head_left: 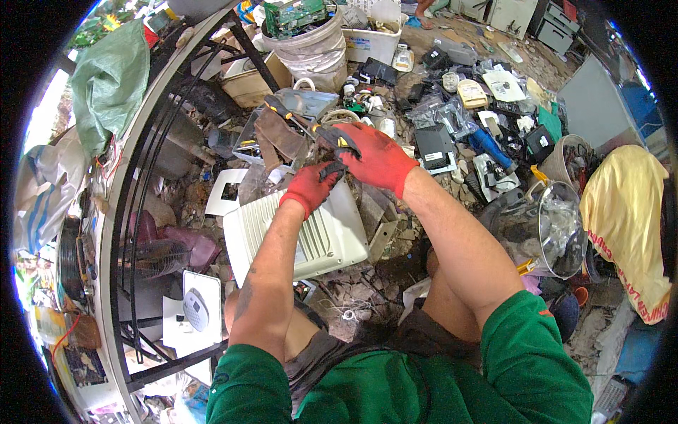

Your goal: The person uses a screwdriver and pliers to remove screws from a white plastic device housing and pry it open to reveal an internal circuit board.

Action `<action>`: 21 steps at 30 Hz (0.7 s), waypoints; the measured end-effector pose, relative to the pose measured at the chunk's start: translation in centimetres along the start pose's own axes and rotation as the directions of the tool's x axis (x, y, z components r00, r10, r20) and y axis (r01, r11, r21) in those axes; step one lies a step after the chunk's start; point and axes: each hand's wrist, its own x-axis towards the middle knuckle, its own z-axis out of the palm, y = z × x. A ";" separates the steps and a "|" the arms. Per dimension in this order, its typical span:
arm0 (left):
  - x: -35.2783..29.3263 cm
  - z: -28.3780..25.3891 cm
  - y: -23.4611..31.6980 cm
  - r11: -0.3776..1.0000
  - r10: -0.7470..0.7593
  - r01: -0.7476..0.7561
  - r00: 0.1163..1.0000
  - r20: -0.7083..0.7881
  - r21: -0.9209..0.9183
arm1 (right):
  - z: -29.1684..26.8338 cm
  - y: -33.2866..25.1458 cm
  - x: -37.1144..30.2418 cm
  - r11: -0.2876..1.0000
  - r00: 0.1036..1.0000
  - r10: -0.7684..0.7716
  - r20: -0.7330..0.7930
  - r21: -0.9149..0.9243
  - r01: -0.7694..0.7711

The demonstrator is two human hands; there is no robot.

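Both my hands wear red gloves and work close together above a cream plastic casing [296, 226] with ribbed vents. My right hand [374, 159] is closed around a black-and-yellow hand tool [329, 134]; its exact kind is partly hidden by the glove. Just left of it, my left hand [311, 187] is curled shut near the casing's far edge. Something dark shows at its fingertips, too small to name. A brown flat piece [280, 139] lies in a grey-blue bin [247, 150] beyond my hands.
A metal rack [116, 212] runs along the left. Behind stands a white bucket [311, 53] with green circuit boards [295, 18]. Scattered electronic parts, including a black box [433, 147], cover the ground at right. A clear bin [540, 230] and a yellow sack [625, 219] stand beside me.
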 end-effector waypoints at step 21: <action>0.4 0.3 0.6 0.988 -0.083 0.081 0.996 0.010 0.130 | -0.6 -0.3 0.2 0.998 0.998 0.055 0.041 -0.024 -0.054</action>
